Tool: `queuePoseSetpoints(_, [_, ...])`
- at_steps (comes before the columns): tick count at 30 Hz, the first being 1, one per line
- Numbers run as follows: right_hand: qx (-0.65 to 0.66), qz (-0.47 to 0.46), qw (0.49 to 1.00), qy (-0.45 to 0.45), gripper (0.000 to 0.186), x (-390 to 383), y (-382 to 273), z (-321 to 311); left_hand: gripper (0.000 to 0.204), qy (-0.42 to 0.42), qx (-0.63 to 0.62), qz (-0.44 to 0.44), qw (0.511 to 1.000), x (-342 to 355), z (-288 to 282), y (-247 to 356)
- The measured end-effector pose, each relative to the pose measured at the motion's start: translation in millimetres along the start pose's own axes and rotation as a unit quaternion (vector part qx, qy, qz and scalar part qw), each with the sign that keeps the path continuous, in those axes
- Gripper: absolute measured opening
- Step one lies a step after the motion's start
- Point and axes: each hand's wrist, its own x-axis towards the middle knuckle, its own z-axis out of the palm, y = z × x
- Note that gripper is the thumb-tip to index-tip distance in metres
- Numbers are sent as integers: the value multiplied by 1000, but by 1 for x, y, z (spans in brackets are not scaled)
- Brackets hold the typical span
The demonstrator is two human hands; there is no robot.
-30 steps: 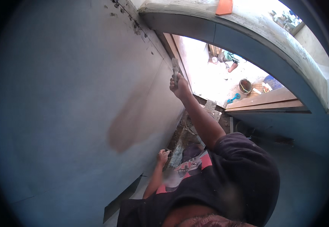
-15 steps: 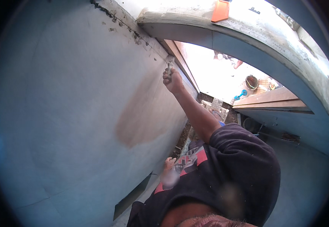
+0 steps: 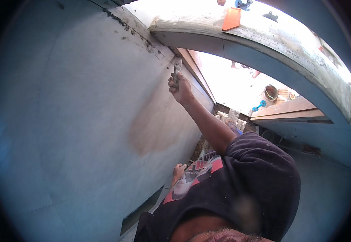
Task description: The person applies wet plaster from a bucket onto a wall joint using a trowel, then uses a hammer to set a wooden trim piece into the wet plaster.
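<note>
- The right hand (image 3: 180,89) is raised high on an outstretched arm, its fingers clamped round the handle of a putty knife (image 3: 177,66)
- The knife's long axis runs up from the fist — its blade tip touches the pale blue wall panel (image 3: 74,121) right at the panel's top edge, where a dark, crumbly seam (image 3: 139,34) meets the ceiling line
- The tool sits above and just ahead of the right hand; the left hand (image 3: 178,171) is well apart from it, low down by the torso, near the panel's lower part — whether it is closed on anything I cannot tell
- So the right hand is by far the nearer to the seam
- Along the seam, open panel stretches away to the left of the blade; to the right the wooden frame (image 3: 195,72) of the bright opening stands just beside it, leaving little room that way
- A brownish bare patch (image 3: 155,125) lies on the panel below the arm
- An orange block (image 3: 231,18) rests on the curved beam (image 3: 288,44) overhead, well clear of the hand
</note>
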Motion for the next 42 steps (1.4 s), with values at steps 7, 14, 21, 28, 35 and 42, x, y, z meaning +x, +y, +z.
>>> queuePoseSetpoints(7, [-38, -5, 999, -25, 27, -14, -2, 27, 61, 7, -1, -8, 1000, -12, -4, 12])
queuePoseSetpoints(14, [-185, 37, 982, -31, 33, -32, -22, -4, 61, 13, -9, -9, 1000, -14, -4, 19])
queuePoseSetpoints(21, [-420, 56, 903, -66, 43, -11, -72, -78, 60, 16, -24, -19, 999, -21, 6, 29])
queuePoseSetpoints(28, [-422, 40, 897, -125, 43, 20, -79, -63, 60, 27, -34, -32, 999, -31, 9, 41])
queuePoseSetpoints(35, [-434, 10, 881, -190, 38, 26, -91, 10, 60, 41, -49, -40, 997, -32, 20, 52])
queuePoseSetpoints(42, [-403, -36, 888, -218, 33, 4, -85, 84, 59, 49, -70, -31, 996, -17, 27, 77])
